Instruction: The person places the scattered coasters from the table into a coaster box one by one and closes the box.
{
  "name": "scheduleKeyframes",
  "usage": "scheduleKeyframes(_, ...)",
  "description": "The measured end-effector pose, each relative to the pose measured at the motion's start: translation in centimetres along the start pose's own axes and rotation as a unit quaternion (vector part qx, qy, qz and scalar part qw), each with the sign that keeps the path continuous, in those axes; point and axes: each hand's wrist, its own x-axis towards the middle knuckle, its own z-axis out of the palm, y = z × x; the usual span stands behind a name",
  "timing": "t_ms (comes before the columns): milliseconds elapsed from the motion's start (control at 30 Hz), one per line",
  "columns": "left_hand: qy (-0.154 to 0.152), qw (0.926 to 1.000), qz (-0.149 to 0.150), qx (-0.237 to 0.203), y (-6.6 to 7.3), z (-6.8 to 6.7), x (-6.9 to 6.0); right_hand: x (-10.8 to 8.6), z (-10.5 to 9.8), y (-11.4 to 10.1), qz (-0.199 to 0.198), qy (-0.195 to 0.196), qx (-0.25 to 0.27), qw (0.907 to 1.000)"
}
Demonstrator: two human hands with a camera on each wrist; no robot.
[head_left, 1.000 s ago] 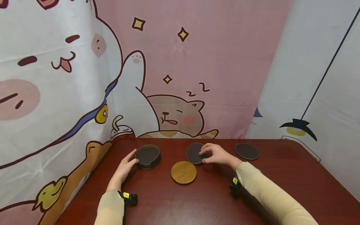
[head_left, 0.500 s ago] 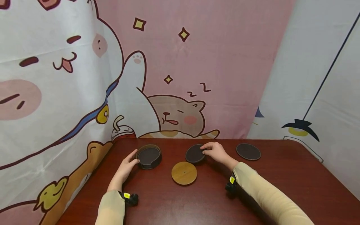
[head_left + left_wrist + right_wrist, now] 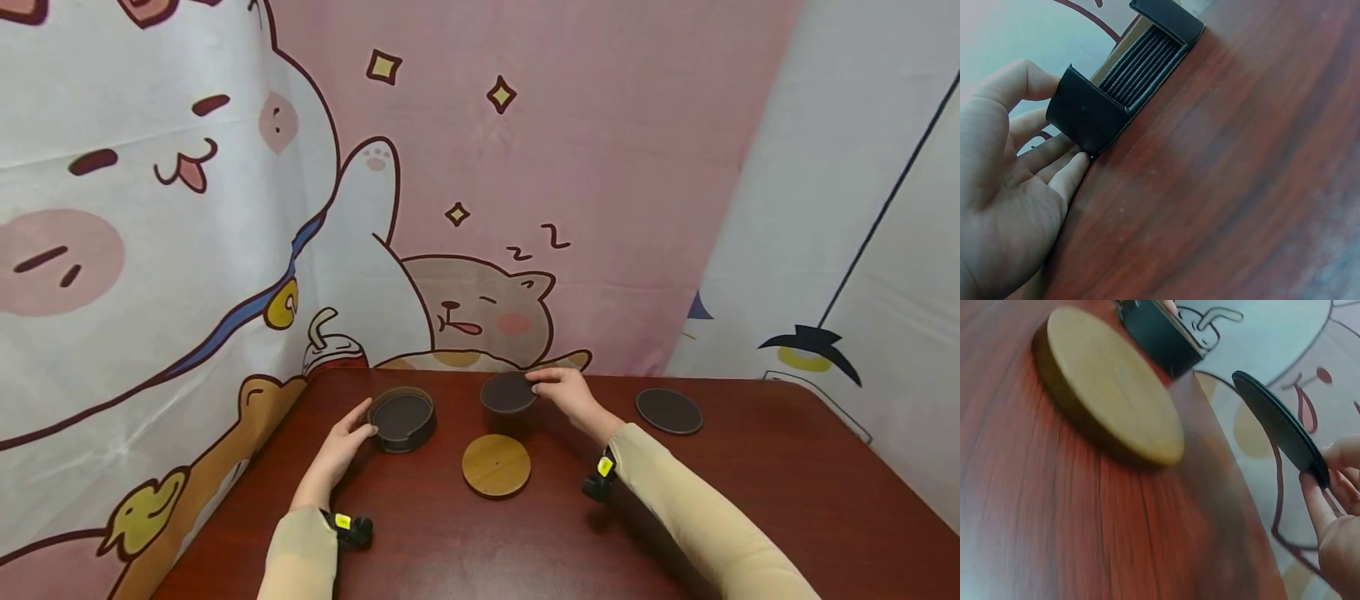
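A round black coaster (image 3: pixel 508 392) is raised above the table in my right hand (image 3: pixel 572 395), pinched at its right edge between thumb and fingers. The right wrist view shows this coaster (image 3: pixel 1282 425) tilted, with the thumb on its underside. My left hand (image 3: pixel 339 446) holds the left side of a round, black-walled coaster holder (image 3: pixel 405 442), its thumb and fingers curved round the wall. Through the holder's front slot, the left wrist view shows a stack of several black coasters (image 3: pixel 1144 65). The left hand (image 3: pixel 1016 169) stays beside the holder's wall.
A round wooden disc (image 3: pixel 497 466) lies on the dark red table (image 3: pixel 480 550) between the hands. Another black coaster (image 3: pixel 669 411) lies flat at the right. A cartoon-printed cloth (image 3: pixel 622 167) hangs behind the table's far edge.
My right hand has lifted the coaster off the table, tilting it up and then moving it slightly left. The left hand keeps its place at the holder. The head view has shifted slightly.
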Motion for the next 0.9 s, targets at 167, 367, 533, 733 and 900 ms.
scheduleKeyframes(167,0.005,1.0,0.001,0.003,-0.1,0.1,0.1,0.9,3.1,-1.4,-0.001,-0.024,0.02,0.9995)
scheduleKeyframes(367,-0.008,0.9999,-0.002,-0.008,1.6,0.5,-0.8,1.7,7.2,-2.5,-0.02,-0.054,0.032,0.9978)
scheduleKeyframes(533,-0.007,1.0,-0.002,-0.005,1.5,0.6,-0.7,2.2,10.2,-3.1,-0.029,-0.093,0.01,0.9952)
scheduleKeyframes(733,0.006,1.0,-0.001,0.001,-0.1,0.5,0.2,1.6,13.2,-4.6,-0.065,-0.197,-0.075,0.9753)
scheduleKeyframes(900,0.008,0.9999,-0.006,-0.008,-0.1,0.1,0.3,1.1,15.0,-5.5,-0.105,-0.26,-0.156,0.9472)
